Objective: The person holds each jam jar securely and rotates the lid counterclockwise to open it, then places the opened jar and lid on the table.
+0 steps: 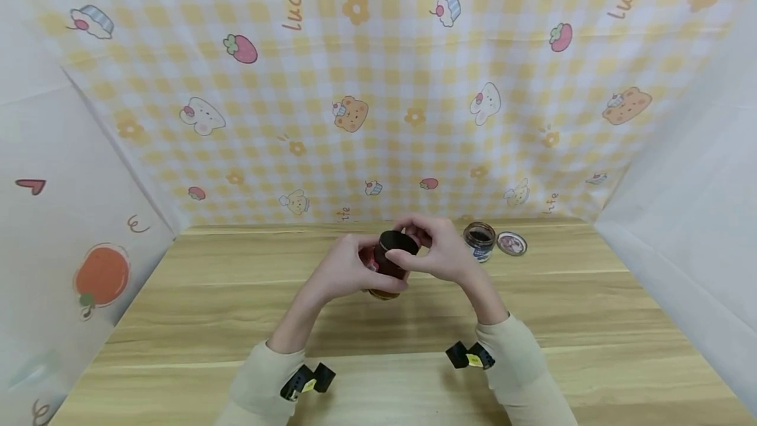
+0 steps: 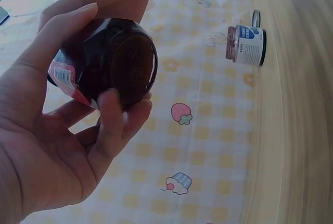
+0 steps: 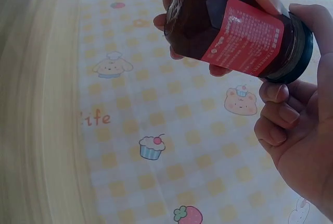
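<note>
Above the table, my left hand [image 1: 343, 269] holds a dark jam jar [image 1: 390, 267] round its body. The jar is tilted, and its red printed label [image 3: 247, 36] shows in the right wrist view. At the jar's top sits a dark lid [image 3: 295, 57]. My right hand [image 1: 442, 252] grips this lid with the thumb on one side and curled fingers on the other. In the left wrist view the dark glass base [image 2: 132, 65] faces the camera, and the right hand is partly hidden behind the jar.
An open glass jar [image 1: 480, 250] with a blue and white label stands at the back right of the wooden table [image 1: 236, 307]. Its round lid [image 1: 512, 243] lies beside it. A yellow checked cloth [image 1: 390, 84] hangs behind the table.
</note>
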`<action>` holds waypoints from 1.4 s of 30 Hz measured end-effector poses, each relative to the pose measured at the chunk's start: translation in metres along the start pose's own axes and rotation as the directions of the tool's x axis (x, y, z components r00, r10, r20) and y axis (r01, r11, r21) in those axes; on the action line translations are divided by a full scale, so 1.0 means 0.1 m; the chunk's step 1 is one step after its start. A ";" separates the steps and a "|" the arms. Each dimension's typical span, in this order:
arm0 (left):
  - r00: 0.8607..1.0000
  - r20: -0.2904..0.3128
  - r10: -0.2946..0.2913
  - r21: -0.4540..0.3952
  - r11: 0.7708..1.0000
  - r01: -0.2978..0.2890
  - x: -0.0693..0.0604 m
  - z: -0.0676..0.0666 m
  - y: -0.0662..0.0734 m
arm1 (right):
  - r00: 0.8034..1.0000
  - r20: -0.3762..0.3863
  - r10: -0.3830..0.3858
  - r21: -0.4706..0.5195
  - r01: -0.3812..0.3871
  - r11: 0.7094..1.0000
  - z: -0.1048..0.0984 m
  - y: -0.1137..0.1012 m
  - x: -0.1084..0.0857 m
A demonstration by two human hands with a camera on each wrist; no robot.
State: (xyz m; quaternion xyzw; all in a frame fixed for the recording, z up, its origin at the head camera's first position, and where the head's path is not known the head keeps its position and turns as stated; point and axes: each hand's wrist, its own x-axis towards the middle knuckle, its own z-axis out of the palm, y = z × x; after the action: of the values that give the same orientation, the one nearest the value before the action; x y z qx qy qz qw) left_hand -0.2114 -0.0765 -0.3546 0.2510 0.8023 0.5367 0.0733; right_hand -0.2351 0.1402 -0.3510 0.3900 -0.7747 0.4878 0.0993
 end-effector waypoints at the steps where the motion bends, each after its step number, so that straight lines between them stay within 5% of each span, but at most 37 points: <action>1: 1.000 0.007 0.003 -0.010 1.000 -0.003 0.00 0.00 0.00 | 1.000 0.005 -0.008 0.005 0.008 1.000 0.00 0.00 0.00; 14: 0.993 0.120 0.020 -0.082 0.997 -0.010 -0.03 -0.04 0.02 | 0.991 0.068 -0.112 0.086 0.106 0.991 -0.08 -0.04 -0.04; 21: 0.980 0.185 0.078 -0.118 0.991 -0.056 -0.06 -0.05 0.03 | 0.984 0.089 -0.157 0.073 0.151 0.986 -0.09 -0.12 -0.04; 34: 0.940 0.295 0.169 -0.308 0.948 -0.074 -0.09 -0.07 0.05 | 0.963 0.138 -0.232 0.140 0.213 0.967 -0.09 -0.20 -0.04; 42: 0.903 0.369 0.220 -0.358 0.930 -0.081 -0.10 -0.06 0.02 | 0.947 0.193 -0.257 0.210 0.216 0.953 -0.09 -0.23 -0.04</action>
State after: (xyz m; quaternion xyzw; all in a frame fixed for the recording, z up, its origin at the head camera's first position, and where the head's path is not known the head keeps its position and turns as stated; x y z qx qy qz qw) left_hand -0.2044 -0.0861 -0.3518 0.4017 0.6451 0.6056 0.2359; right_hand -0.2185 0.1446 -0.3335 0.5392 -0.6792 0.4968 0.0350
